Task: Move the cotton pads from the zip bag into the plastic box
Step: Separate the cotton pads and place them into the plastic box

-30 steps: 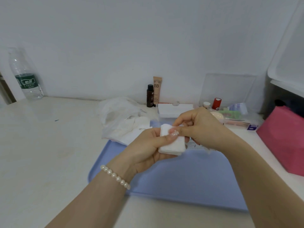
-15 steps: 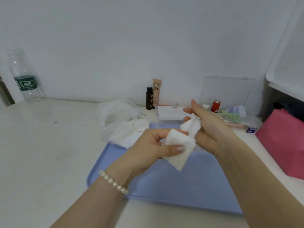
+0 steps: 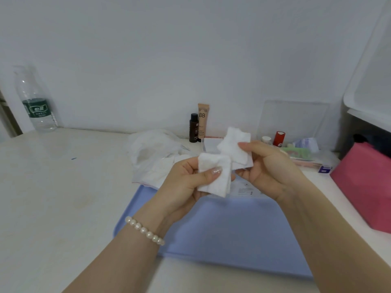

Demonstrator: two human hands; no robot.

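The left hand (image 3: 186, 185) pinches a cotton pad stack (image 3: 214, 176) under its thumb. The right hand (image 3: 268, 166) pinches another pad (image 3: 234, 148), above the blue tray's (image 3: 232, 235) far edge.

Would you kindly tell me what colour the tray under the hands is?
The tray is pale blue, seen in the head view.

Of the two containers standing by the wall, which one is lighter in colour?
The tall beige tube marked BB; the shorter dark brown bottle with a black cap stands just left of it.
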